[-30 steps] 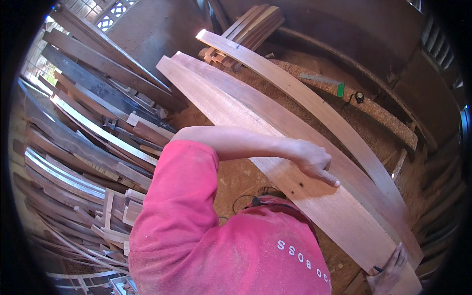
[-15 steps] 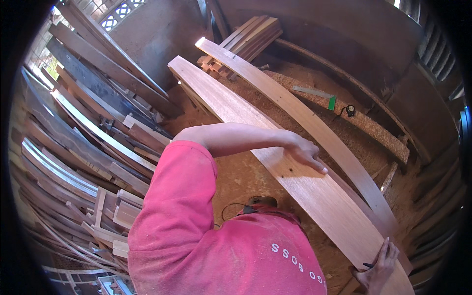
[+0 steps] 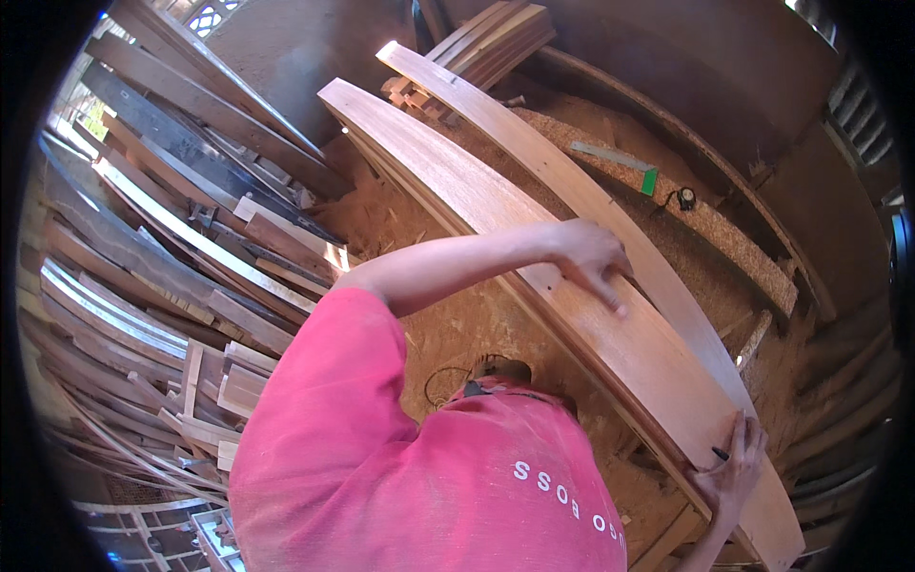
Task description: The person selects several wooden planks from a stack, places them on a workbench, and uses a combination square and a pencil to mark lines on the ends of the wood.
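A long reddish-brown wooden plank (image 3: pixel 424 157) runs diagonally in front of me, with small dark holes near its middle. My left hand (image 3: pixel 591 257) lies across it, fingers curled over the far edge and thumb on the top face. Near the plank's right end, my right hand (image 3: pixel 732 469) grips the near edge, fingers on top. A slim black pen-like thing (image 3: pixel 721 454) sticks out from this hand. Beside the plank on its far side lies a second, curved plank (image 3: pixel 534 157). More wood edges show beneath the near side of the held plank.
Beyond lies a sawdust-covered board (image 3: pixel 734 234) with a green-handled try square (image 3: pixel 615 162) and a small round black-rimmed object (image 3: pixel 686 198). Stacked timber pieces (image 3: pixel 496 48) sit at the back. Many boards (image 3: pixel 172 210) crowd the left. Sawdust covers the floor (image 3: pixel 457 324).
The held plank has shifted away toward the curved plank, and the gap between them has narrowed. More wood edge now shows along its near side. Both hands moved with it.
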Demonstrator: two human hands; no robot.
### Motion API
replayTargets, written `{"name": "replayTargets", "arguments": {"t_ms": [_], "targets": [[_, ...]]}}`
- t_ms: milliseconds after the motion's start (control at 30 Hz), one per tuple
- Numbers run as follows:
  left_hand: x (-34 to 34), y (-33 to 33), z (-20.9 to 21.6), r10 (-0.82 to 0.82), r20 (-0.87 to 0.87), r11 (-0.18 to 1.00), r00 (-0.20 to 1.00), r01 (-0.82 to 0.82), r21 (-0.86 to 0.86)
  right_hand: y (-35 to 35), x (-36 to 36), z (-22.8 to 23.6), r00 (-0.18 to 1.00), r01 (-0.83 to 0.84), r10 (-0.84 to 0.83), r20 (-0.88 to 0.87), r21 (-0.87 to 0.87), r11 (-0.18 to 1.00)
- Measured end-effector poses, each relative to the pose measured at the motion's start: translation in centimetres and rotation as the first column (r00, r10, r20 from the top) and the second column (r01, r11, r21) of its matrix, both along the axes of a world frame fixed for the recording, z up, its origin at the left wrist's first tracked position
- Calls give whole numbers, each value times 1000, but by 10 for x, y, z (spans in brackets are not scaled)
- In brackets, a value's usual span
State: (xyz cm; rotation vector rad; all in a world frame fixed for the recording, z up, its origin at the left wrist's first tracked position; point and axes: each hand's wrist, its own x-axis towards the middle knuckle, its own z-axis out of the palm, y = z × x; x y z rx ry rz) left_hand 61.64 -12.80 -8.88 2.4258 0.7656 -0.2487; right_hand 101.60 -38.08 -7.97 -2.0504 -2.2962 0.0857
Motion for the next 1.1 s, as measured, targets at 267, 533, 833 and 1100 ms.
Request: {"name": "replayTargets", "arguments": {"t_ms": [267,533,833,1100], "targets": [[47,-45,-27,-223,122,947,967,185,261,6,-1,-11,984,73,-81,-158,-51,996],[138,-74,-39,-270,213,962,939,270,34,-84,42,-9,322,885,-608,-726,2,466],[159,-45,-62,-329,53,916,943,305,260,-67,1,-146,33,999,-217,-976,27,33],[163,-49,-55,-258,-109,939,960,275,208,-57,-8,-144,63,998,-494,-867,59,24]]}}
